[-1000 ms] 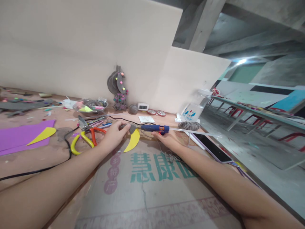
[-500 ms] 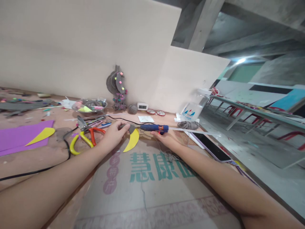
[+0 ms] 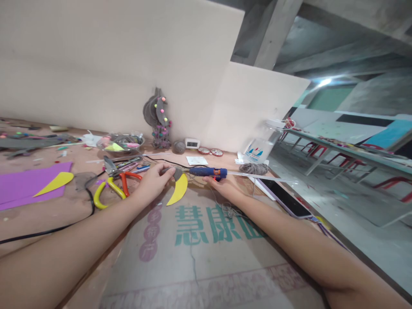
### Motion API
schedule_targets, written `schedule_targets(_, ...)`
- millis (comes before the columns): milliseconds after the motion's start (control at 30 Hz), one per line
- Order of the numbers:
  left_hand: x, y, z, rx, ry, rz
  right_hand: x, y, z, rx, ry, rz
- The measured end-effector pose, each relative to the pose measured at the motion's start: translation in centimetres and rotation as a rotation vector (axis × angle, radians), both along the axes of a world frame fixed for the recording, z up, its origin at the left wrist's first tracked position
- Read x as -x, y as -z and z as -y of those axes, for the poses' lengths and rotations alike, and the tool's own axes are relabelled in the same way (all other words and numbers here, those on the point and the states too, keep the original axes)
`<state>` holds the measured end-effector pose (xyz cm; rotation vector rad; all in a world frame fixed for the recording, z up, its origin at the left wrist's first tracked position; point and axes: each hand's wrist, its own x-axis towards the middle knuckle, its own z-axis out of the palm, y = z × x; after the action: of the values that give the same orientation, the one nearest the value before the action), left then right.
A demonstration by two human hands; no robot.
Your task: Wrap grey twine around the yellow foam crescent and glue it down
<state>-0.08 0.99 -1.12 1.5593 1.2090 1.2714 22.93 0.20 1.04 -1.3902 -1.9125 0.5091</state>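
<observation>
My left hand (image 3: 162, 176) pinches the upper end of a yellow crescent piece (image 3: 179, 191), whose top is covered in grey yarn (image 3: 177, 173). My right hand (image 3: 222, 185) is closed around a blue hot glue gun (image 3: 206, 172), its nozzle pointing left at the grey-covered end. Whether the nozzle touches the crescent I cannot tell. A long clear glue stick (image 3: 257, 175) juts from the gun's rear. Below the hands lies a printed cardboard sheet (image 3: 167, 270), with a loose grey strand across it.
Left of my hands lie yellow-handled pliers (image 3: 99, 195), orange-handled pliers (image 3: 125, 182) and purple sheets (image 3: 28, 184). A bowl of scraps (image 3: 120, 146), a grey hanging ornament (image 3: 157, 116) and a small clock (image 3: 192, 143) stand behind. At right are a yarn skein (image 3: 254, 168), a phone (image 3: 286, 197) and a plastic jar (image 3: 262, 143).
</observation>
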Motion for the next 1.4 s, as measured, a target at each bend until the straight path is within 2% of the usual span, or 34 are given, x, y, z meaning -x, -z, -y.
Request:
schedule_targets(233,-0.1,-0.1,0.1,-0.001,0.010,-0.009,-0.5,-0.3,-0.4,-0.081,0.046,0.058)
schedule_targets(467,-0.2,-0.3,0.3,-0.002,0.010,-0.012,-3.4,0.0,-3.8,-0.164,0.182,0.086)
schedule_targets(700,-0.1,0.0,0.0,-0.029,0.015,-0.027,-5.3,0.9,-5.9,-0.166,0.300,0.157)
schedule_targets(867,-0.1,0.2,-0.2,-0.034,0.014,-0.036,-5.0,1.2,-7.0,-0.108,0.255,0.227)
schedule_targets(1033,0.0,0.3,-0.2,-0.024,0.019,-0.051,-5.5,1.5,-7.4,-0.154,0.192,0.261)
schedule_targets(1233,0.0,0.4,-0.3,-0.022,0.020,-0.068,-6.3,2.0,-8.0,-0.187,0.210,0.248)
schedule_targets(1400,0.1,0.3,-0.1,-0.022,0.037,-0.063,-6.3,2.0,-8.0,-0.207,0.232,0.157)
